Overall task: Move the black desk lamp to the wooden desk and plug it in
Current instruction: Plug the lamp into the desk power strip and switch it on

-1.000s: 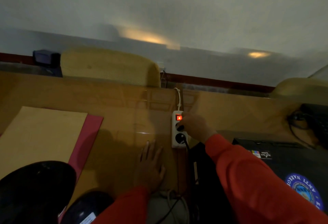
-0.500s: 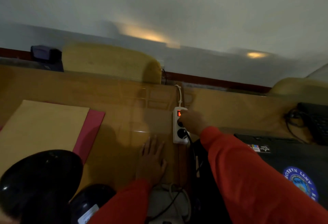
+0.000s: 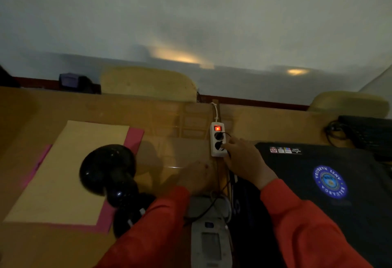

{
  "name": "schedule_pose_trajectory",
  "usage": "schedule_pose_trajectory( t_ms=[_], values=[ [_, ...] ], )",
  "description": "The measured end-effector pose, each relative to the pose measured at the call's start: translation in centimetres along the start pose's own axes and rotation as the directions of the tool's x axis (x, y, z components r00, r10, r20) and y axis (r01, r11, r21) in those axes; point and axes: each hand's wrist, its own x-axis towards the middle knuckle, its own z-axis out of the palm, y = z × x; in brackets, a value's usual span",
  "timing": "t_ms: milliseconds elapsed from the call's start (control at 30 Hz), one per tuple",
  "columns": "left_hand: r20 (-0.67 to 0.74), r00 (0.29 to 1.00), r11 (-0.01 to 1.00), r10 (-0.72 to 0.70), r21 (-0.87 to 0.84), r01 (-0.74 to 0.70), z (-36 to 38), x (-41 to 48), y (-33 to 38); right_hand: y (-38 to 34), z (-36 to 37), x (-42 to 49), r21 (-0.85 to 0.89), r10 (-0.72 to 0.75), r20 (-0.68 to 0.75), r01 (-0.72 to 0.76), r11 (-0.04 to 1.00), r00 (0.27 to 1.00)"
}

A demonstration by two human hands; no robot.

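The black desk lamp (image 3: 107, 168) stands on the wooden desk (image 3: 174, 123), left of my arms, its round shade tipped toward me. A white power strip (image 3: 212, 148) lies at the desk's middle, its red switch (image 3: 217, 128) lit and a black plug in each of its two sockets. The fingertips of my right hand (image 3: 246, 161) are closed on the plug in the nearer socket (image 3: 218, 146). A thin black cord runs from there toward me. My left hand (image 3: 196, 177) rests on the desk just left of the strip, fingers curled under, holding nothing.
A closed black laptop (image 3: 307, 183) with a blue round sticker lies to the right. A tan sheet on a pink folder (image 3: 70, 168) lies left, under the lamp. A grey-white device (image 3: 210, 240) sits at the front edge, a keyboard (image 3: 367, 132) far right, and chair backs (image 3: 148, 83) behind.
My right hand moved from the strip's switch end down to the nearer socket. My left hand went from flat with spread fingers to curled. The view shifted, so the lamp appears further in.
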Motion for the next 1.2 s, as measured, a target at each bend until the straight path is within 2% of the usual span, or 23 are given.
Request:
schedule_pose_trajectory(
  t_ms=[67,167,267,400,500,567,700,767,900,1000,1133,1200],
  values=[
    [0.026,0.999,0.999,0.048,0.008,-0.048,-0.2,-3.0,0.7,-1.5,0.1,-2.6,0.124,0.021,-0.056,-0.014,0.992,0.998],
    [-0.065,0.991,0.99,0.118,-0.067,-0.122,0.0,-7.8,1.3,-3.3,1.0,-6.2,0.282,0.061,-0.103,-0.03,0.959,0.993],
    [-0.034,0.978,0.977,0.205,-0.061,-0.207,0.5,-12.2,1.1,-4.8,2.3,-9.0,0.368,0.057,-0.111,-0.013,0.93,0.992],
    [-0.124,0.963,0.943,0.24,-0.207,-0.261,1.2,-17.9,-0.6,-7.8,4.4,-11.2,0.494,0.023,-0.042,0.001,0.869,0.999],
    [-0.091,0.969,0.958,0.229,-0.158,-0.241,1.9,-21.1,-2.6,-10.9,6.0,-12.3,0.559,-0.053,-0.004,0.046,0.828,0.999],
    [-0.085,0.969,0.952,0.231,-0.186,-0.243,2.6,-22.9,-4.0,-12.8,7.2,-13.0,0.605,-0.075,0.063,0.022,0.796,0.995],
    [-0.252,0.961,0.91,0.118,-0.36,-0.206,4.0,-26.1,-6.5,-16.2,10.2,-14.2,0.596,-0.173,0.27,-0.024,0.802,0.947],
    [-0.345,0.938,0.889,0.037,-0.418,-0.189,4.3,-26.9,-7.8,-17.4,11.5,-14.7,0.619,-0.145,0.319,-0.09,0.78,0.937],
    [-0.422,0.889,0.922,-0.179,-0.387,0.002,3.8,-26.3,-10.2,-18.3,13.1,-14.9,0.589,-0.083,0.41,-0.194,0.784,0.908],
    [-0.328,0.898,0.924,-0.294,-0.338,0.179,3.2,-25.1,-11.3,-18.1,14.2,-14.8,0.566,-0.035,0.42,-0.231,0.792,0.907],
    [-0.169,0.947,0.955,-0.274,-0.164,0.247,4.3,-23.7,-12.2,-17.0,14.7,-14.0,0.433,0.124,0.358,-0.282,0.856,0.926],
    [-0.197,0.949,0.964,-0.247,-0.151,0.219,5.3,-23.4,-12.3,-16.6,14.6,-13.5,0.381,0.151,0.289,-0.259,0.887,0.945]
  ],
)
